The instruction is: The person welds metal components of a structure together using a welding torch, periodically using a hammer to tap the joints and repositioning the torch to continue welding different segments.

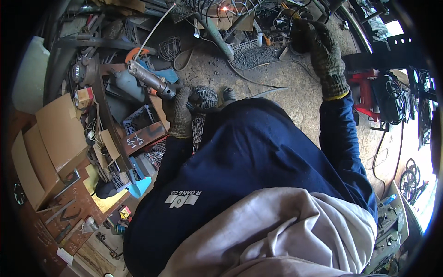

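Note:
My left hand (pixel 179 112), in a dark knitted glove, is closed round the rear of a grey cylindrical tool (pixel 150 79). A thin metal rod (pixel 158 27) rises from the tool's far end toward the upper middle. A small orange glow (pixel 225 8) shows on metal parts at the top. A curved piece of wire mesh (pixel 204 96) lies right beside my left hand. My right hand (pixel 325 53), also gloved, reaches far up on the right. Its fingers curl over a dark shape (pixel 297 37) among cables; I cannot make out whether it grips it.
Cardboard boxes (pixel 55 138) and rusty steel plates (pixel 69 217) crowd the left side. Wire baskets (pixel 170 46), a greenish pipe (pixel 217 36) and cables lie on the concrete floor (pixel 277 78) ahead. A red machine (pixel 364 92) and black cases stand at right.

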Demonstrator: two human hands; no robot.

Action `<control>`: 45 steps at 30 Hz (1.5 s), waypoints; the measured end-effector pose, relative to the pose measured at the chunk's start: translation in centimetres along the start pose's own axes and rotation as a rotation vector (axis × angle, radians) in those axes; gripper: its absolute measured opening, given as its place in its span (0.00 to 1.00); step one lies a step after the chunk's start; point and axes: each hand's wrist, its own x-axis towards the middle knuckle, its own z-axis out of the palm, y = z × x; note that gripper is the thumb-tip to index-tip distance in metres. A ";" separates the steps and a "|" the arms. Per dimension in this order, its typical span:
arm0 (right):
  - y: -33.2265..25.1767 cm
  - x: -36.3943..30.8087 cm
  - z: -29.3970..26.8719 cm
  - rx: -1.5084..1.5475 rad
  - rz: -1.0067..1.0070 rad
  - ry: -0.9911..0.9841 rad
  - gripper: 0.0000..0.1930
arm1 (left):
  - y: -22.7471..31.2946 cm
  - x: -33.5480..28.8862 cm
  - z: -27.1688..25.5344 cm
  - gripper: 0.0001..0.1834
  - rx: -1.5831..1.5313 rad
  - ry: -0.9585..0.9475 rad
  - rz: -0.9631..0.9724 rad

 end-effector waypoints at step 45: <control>-9.9 16.7 16.6 -1.171 -0.479 -0.460 0.12 | 2.7 15.7 -3.0 0.06 0.379 -0.591 0.276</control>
